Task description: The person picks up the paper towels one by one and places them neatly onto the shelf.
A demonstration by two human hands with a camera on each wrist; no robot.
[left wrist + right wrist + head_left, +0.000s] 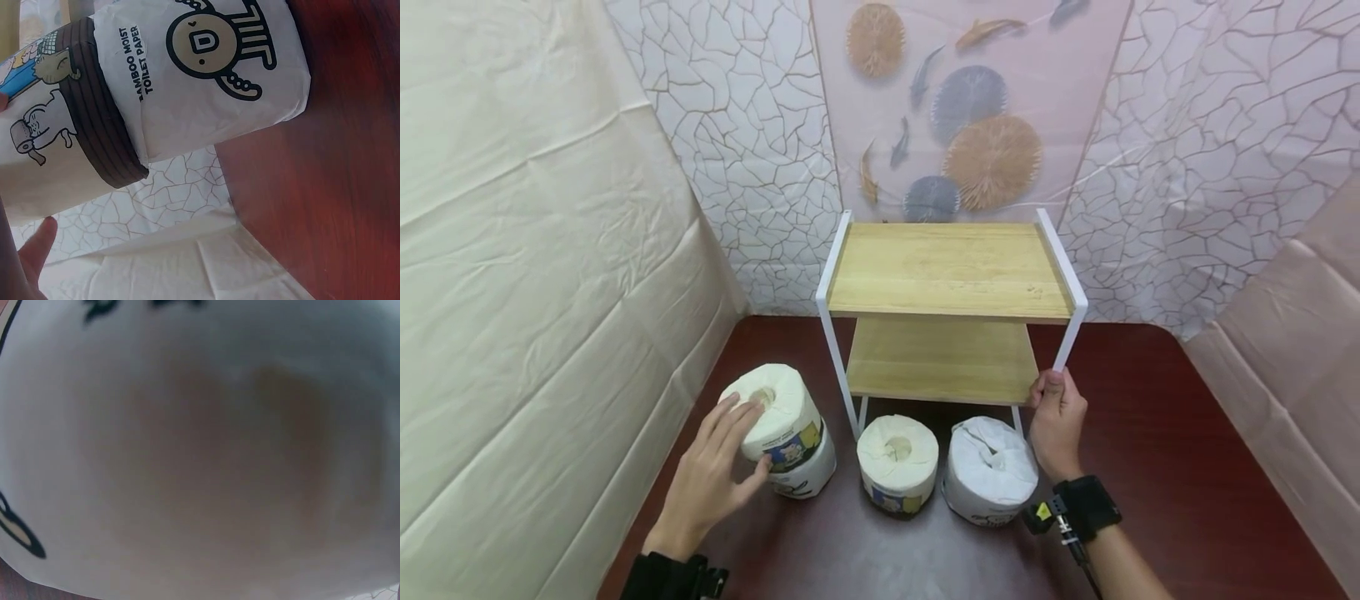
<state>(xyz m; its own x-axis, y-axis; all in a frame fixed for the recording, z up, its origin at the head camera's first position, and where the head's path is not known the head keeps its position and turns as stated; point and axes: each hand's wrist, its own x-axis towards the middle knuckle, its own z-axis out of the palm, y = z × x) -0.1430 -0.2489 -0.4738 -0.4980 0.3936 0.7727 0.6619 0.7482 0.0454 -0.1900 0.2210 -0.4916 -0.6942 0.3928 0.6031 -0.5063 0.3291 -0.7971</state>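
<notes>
Gripping the near right leg of a shelved rack (951, 275), the right hand (1060, 425) appears in the head view; the left hand (711, 471) holds the upper roll (788, 421), stacked on the lower roll (812, 477) at left on the tabletop (1157, 467). A middle roll (891, 485) and a right roll (988, 483) stand at the rack's near side. Left wrist view: the lower roll bears "TOILET PAPER" lettering. Right wrist view: a white, blurred wrapper (200, 550) fills the field.

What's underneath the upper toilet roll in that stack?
Under the upper roll is a lower roll in printed white wrapping, standing on the dark red table. Its side shows; most of its top is covered, so I can't see that.
</notes>
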